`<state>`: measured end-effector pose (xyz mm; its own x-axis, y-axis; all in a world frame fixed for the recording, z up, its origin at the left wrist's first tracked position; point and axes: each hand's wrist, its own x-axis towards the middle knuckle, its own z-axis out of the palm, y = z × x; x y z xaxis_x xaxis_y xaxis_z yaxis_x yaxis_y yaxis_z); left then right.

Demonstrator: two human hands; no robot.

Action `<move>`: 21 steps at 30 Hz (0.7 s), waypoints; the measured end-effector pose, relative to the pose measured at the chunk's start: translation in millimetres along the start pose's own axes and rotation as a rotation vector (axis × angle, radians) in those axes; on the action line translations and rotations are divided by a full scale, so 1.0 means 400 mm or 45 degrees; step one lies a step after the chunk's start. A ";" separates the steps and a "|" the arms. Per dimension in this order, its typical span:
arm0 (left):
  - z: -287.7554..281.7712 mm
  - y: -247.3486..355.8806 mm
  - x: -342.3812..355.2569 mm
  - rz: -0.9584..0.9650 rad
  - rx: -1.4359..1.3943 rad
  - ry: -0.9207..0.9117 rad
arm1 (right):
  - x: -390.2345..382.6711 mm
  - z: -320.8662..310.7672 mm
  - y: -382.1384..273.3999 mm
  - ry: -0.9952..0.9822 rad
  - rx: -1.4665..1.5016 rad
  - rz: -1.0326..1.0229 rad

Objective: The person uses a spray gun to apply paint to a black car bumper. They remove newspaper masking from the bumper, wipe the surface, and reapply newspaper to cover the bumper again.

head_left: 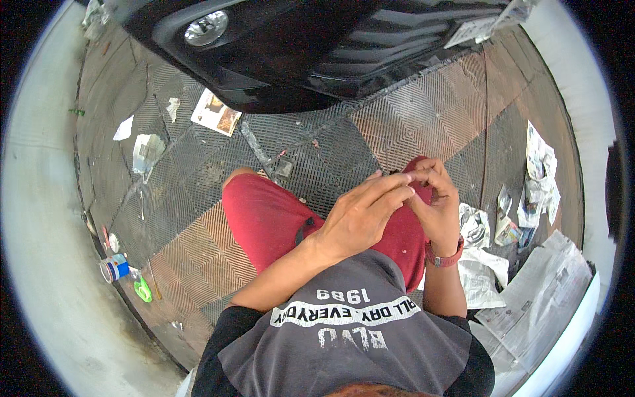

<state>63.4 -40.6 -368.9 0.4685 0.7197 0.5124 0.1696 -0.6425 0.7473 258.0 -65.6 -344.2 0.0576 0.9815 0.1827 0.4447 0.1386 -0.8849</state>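
The left hand and the right hand meet over the seated person's red shorts, above the thigh on the right. Their fingers are bent and brought together at the tips, the right thumb and forefinger curled against the left fingertips; whether something small is pinched there I can't make out, since the fingers overlap. A red wristband circles the right wrist, just behind those fingers.

Ahead of the fingers and well apart from them, a black bumper spans the far side, its round lamp ahead and to their left. Below it, also ahead-left of the fingers, a printed page lies on the ribbed floor mats. Just right of the right hand is crumpled newspaper; further right are torn paper strips, and behind them to the right, large flat sheets. Far to the left of the fingers and a little behind them, a blue tin lies near a bright green ring.
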 end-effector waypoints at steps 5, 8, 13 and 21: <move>0.038 0.018 0.035 0.041 -0.105 -0.137 | -0.022 -0.062 0.021 0.143 0.091 0.139; 0.075 0.031 0.055 0.084 -0.148 -0.201 | -0.043 -0.095 0.025 0.227 0.110 0.204; 0.128 0.037 0.088 0.214 -0.134 -0.221 | -0.065 -0.133 0.021 0.284 -0.062 0.114; 0.170 0.080 0.119 0.061 -0.480 -0.256 | -0.082 -0.188 0.061 0.427 0.205 -0.080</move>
<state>150.1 -45.0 -349.4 0.6340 0.6016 0.4858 -0.1680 -0.5061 0.8459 334.3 -104.5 -339.7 0.3360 0.8763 0.3454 0.3123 0.2423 -0.9186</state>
